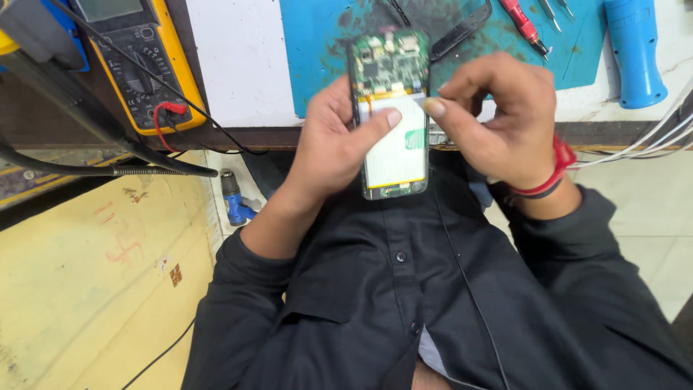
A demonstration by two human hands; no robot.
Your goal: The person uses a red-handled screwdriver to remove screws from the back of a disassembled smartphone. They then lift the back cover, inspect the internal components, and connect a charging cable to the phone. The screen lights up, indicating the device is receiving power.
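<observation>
Your left hand (pixel 336 144) held the opened phone (pixel 391 115) steady | right hand (pixel 498 119) pinched at its edge above the bench (pixel 245 65).

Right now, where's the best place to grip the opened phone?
By its long side edges, mid-body, from behind as the left hand does. The opened phone faces up with circuit board and white battery exposed, so only the edges and back are safe contact.

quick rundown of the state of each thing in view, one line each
phone: back cover off, board and battery exposed
left hand: gripping the phone, thumb on the battery
right hand: fingertips pinched at the phone's right edge
multimeter: lying on the bench, red lead plugged in
red screwdriver: lying on the blue mat
</observation>
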